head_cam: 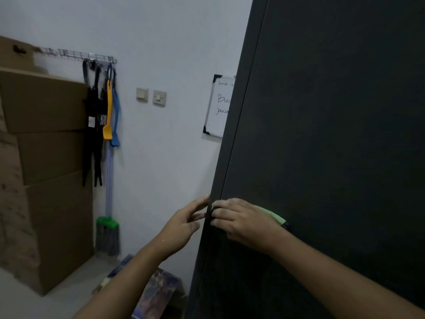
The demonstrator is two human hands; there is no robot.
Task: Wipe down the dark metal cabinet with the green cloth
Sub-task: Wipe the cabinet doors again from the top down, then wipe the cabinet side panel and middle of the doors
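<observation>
The dark metal cabinet [333, 134] filled the right half of the view, its broad face leaning away upward and its narrow left edge running down toward the hands. To the left stood a stack of cardboard boxes [46, 169] against the pale wall [172, 42], and beside them a mop [108, 231] hung from a wire rack [78, 54] along with black, yellow and blue tools. A whiteboard [219, 107] with handwriting showed partly from behind the cabinet's edge, and two wall switches [150, 96] sat between it and the rack. The right hand [243, 221] lay flat on the cabinet's face near the left edge, forearm reaching in from the lower right, fingers spread and pointing left toward the corner — it pressed the green cloth [274, 216] against the metal, with only a pale green strip showing beyond the knuckles. The fingers were pressed down over the cloth rather than curled round it. The left hand [184, 224] came up from the lower centre, palm turned toward the cabinet's side, fingers loosely open and extended, their tips at the cabinet's corner edge — it held nothing, and whether it touched the metal could not be told.
</observation>
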